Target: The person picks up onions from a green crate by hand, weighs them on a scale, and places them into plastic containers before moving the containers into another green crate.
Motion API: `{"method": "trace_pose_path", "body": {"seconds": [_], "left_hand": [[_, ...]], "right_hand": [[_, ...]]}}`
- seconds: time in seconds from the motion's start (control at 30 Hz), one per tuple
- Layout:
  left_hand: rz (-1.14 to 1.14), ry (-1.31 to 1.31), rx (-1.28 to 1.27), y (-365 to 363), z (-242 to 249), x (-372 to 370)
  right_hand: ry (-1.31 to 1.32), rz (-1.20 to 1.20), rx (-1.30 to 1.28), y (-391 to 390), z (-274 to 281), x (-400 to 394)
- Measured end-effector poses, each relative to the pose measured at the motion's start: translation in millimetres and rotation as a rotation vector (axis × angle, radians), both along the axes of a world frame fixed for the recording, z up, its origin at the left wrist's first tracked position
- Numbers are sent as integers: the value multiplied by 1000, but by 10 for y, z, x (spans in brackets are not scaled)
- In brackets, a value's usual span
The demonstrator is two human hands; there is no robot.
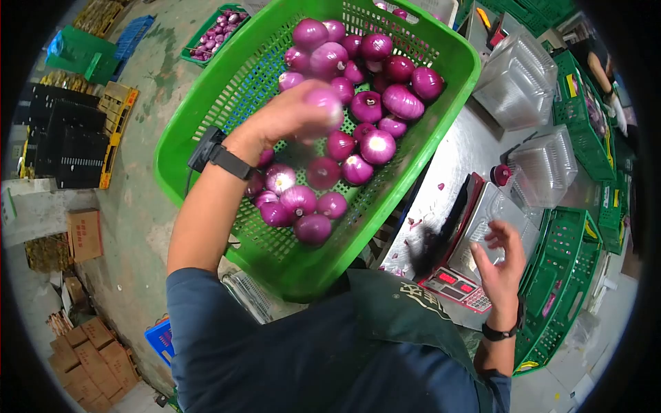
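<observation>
My left hand [292, 113], with a black band at the wrist, reaches into a large green basket [189, 131]. It is closed around a red onion [323, 107], slightly smeared by motion. Around and below it lie several more red onions [367, 107] with shiny purple skins. On the right, my right hand [502, 265] hovers with fingers spread and nothing in it. Close by are a clear plastic container [492, 210] and a red digital scale [458, 289] with lit displays; the container appears to rest on the scale.
Clear plastic containers [516, 79] are stacked on the metal table [441, 182], near a single onion [501, 175]. Green crates [561, 275] line the right side. Another person's arm [600, 72] shows at the far right. Cardboard boxes [93, 358] stand on the floor at left.
</observation>
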State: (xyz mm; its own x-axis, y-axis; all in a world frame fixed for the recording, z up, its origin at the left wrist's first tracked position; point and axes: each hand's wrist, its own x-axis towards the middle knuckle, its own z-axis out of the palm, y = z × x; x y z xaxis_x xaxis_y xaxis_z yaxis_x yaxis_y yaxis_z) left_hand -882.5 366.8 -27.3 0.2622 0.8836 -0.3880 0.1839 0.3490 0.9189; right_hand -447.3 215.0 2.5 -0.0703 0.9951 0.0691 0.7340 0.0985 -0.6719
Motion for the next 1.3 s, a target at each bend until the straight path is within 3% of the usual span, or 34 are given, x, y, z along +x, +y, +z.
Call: {"method": "trace_pose_path", "body": {"seconds": [0.1,0.2,0.23,0.3,0.33,0.37,0.4,0.43,0.47,0.5,0.53,0.67,0.77,0.8,0.83,0.87,0.9,1.03,1.1,1.17,1.3], "left_hand": [[-145,-405,-126,-202,471,565],[-391,-312,-11,-336,663,1145],[-464,-409,48,-362,695,1260],[-516,-186,1,-204,804,1197],[-426,-140,-25,-42,644,1118],[-371,79,296,155,310,1098],[-270,538,628,227,28,1061],[-363,723,501,251,-133,1040],[-451,767,612,308,-696,988],[-468,789,548,211,-904,1013],[-546,849,490,161,-1054,1051],[-398,857,716,60,-1560,1183],[-401,726,570,253,-1795,1038],[-401,683,545,323,-1903,953],[-314,477,487,356,-1784,900],[-146,339,273,220,-1190,1016],[-31,33,14,237,-995,933],[169,-509,-120,48,18,862],[67,-562,66,-183,455,1131],[-46,-399,197,-457,826,1445],[-195,-55,404,-936,955,2304]], "right_hand": [[202,139,159,306,157,-672],[145,321,325,548,232,-1096],[148,315,370,627,140,-1064],[637,192,127,549,140,-1006],[825,81,11,474,221,-953],[885,18,9,431,217,-823],[941,-13,-33,390,197,-648],[994,-44,-77,339,166,-460],[1046,-93,-113,275,94,-290],[1098,-149,-141,191,0,-139],[1144,-269,-208,75,-86,0],[1419,-419,-240,-271,-157,316],[1534,-408,-150,-415,-196,515],[1523,-386,-115,-471,-222,590],[1512,-357,-88,-520,-237,670],[1454,-389,-50,-567,-249,742],[1397,-419,-22,-613,-264,801],[1038,-498,92,-668,-366,1009],[773,-513,144,-688,-352,1075],[536,-505,212,-718,-381,1137],[197,-416,271,-739,-289,1223]]}}
